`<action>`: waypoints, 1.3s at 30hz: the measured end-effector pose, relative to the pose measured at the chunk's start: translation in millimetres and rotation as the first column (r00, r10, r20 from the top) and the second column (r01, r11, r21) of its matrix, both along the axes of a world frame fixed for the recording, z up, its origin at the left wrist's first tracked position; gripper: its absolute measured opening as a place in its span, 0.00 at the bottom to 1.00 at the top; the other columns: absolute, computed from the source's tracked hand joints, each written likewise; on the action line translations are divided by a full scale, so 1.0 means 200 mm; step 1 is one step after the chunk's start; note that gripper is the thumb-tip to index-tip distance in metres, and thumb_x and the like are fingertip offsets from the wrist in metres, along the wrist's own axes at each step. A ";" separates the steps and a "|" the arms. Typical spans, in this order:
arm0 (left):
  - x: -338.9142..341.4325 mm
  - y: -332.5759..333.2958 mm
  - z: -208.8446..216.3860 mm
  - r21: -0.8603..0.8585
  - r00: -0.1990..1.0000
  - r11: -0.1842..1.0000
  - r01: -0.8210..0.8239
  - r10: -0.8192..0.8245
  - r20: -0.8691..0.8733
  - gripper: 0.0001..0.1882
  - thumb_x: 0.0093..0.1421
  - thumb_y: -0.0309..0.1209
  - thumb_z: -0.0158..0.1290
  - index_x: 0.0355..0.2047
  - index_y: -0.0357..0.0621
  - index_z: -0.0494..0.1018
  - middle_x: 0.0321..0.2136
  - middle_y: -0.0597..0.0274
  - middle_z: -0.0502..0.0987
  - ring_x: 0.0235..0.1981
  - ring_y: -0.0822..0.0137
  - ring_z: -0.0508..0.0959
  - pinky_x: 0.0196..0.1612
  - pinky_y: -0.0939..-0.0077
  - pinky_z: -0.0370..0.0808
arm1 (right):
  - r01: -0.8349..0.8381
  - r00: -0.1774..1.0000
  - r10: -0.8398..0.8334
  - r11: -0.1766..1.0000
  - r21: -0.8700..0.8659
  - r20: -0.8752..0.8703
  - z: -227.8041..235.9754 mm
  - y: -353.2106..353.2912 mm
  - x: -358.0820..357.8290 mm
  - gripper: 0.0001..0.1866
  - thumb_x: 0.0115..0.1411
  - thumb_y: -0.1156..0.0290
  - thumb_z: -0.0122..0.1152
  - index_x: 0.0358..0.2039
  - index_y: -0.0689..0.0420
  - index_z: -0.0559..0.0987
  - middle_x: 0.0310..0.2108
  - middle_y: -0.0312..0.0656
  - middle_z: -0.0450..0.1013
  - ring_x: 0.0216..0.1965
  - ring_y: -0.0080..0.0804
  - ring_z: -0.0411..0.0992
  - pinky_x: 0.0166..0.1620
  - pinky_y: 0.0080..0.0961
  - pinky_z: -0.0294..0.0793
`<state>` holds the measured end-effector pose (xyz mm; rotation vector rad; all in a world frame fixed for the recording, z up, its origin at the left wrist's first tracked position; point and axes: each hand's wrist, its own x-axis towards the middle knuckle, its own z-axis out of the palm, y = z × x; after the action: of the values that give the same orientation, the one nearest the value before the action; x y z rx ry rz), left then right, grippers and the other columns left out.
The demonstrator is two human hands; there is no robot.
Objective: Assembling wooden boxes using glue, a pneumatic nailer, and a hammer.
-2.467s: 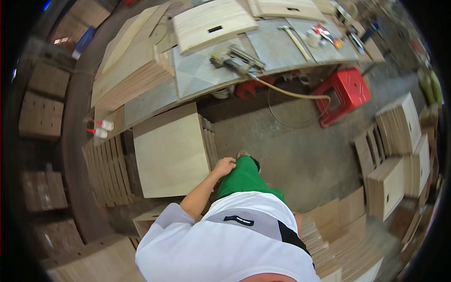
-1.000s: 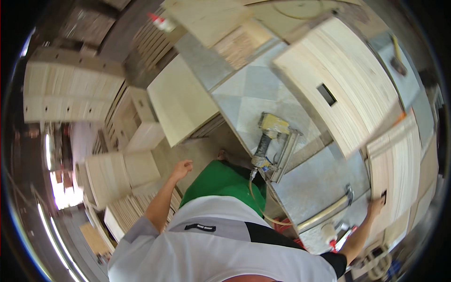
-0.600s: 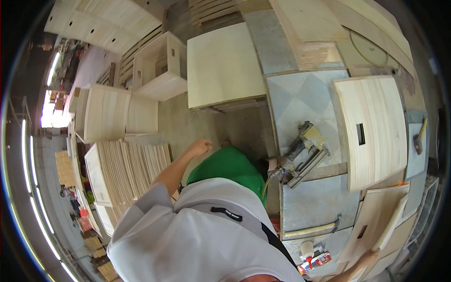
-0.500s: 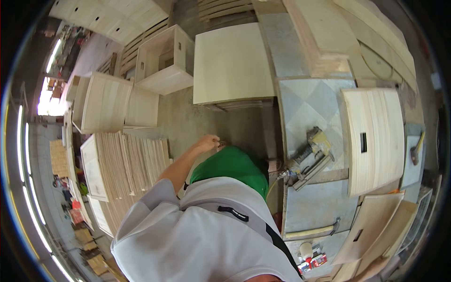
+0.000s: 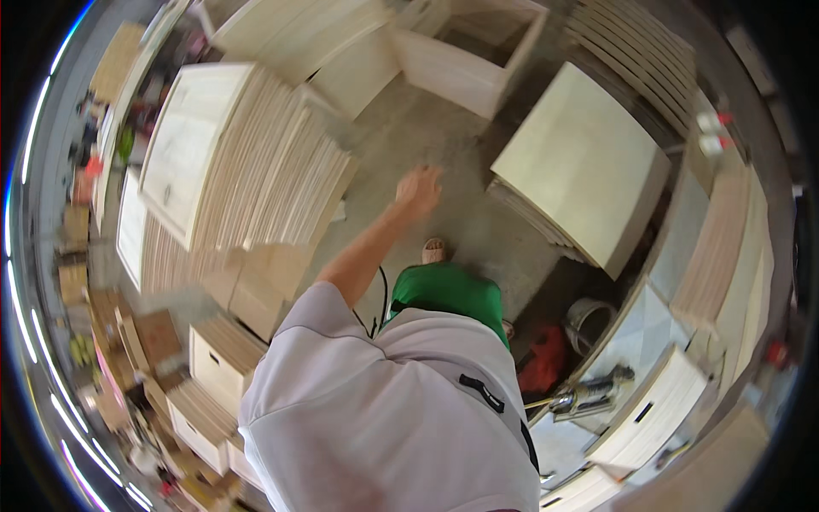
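My left hand (image 5: 418, 189) reaches forward over the concrete floor, with the forearm coming up from the left of my body. Its fingers look curled in, but motion blurs them, and anything small inside the grasp cannot be made out. A tall stack of pale wooden panels (image 5: 264, 162) stands to the left of the hand, apart from it. To its right is a stack topped by a broad pale board (image 5: 589, 162). My right hand is out of view.
An open wooden box (image 5: 461, 64) stands ahead. On the bench at right lie a nail gun (image 5: 589, 394) and a wooden drawer front (image 5: 653, 410) with a slot. A bucket (image 5: 589, 322) and a red bag (image 5: 543, 360) sit beside the bench. Cartons (image 5: 158, 337) line the left.
My view has swung left, so the bench and nail gun now sit lower right and the panel stack higher. My left hand has moved forward, away from my body.
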<state>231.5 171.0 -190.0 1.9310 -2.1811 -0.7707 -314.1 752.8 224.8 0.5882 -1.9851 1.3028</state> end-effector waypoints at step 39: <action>1.78 0.04 0.78 -0.586 0.653 0.740 -0.330 0.627 0.425 0.15 0.51 0.36 0.58 0.32 0.38 0.69 0.35 0.48 0.70 0.41 0.49 0.70 0.41 0.58 0.72 | -0.292 0.193 0.747 0.662 -0.690 0.636 -0.89 -2.12 0.22 0.19 0.61 0.69 0.48 0.48 0.67 0.68 0.42 0.43 0.68 0.43 0.32 0.66 0.53 0.31 0.67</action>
<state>587.7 179.5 -34.0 2.5099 -1.6461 0.5043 -269.8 327.8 46.5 0.3717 -2.1602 2.9881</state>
